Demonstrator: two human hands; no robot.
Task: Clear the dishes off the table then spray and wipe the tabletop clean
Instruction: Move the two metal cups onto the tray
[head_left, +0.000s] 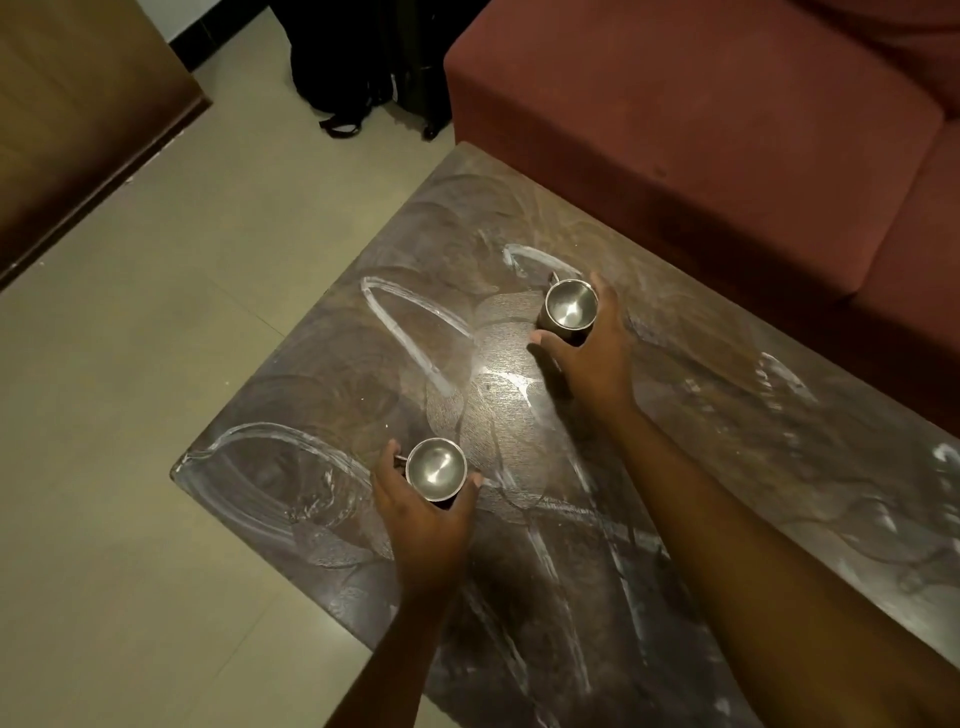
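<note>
Two at a time: a person's left hand (423, 512) wraps a steel mug (435, 468), thumb on one side and fingers curled round the other, while the right hand (589, 345) clasps a second mug (570, 306) likewise. Both sit upright in the grips, apparently empty, likely so the table (779, 467) clears in one trip. White streaks (410, 322) spread beyond both grips, awaiting spray and cloth. Whether the mugs are lifted cannot be told.

Pale beige floor tiles (156, 364) lay below me. A dark red sofa (701, 130) stood ahead on my right, a brown wooden panel (78, 130) on my left, and a black bag (337, 62) sat on the floor between them. The light was dim.
</note>
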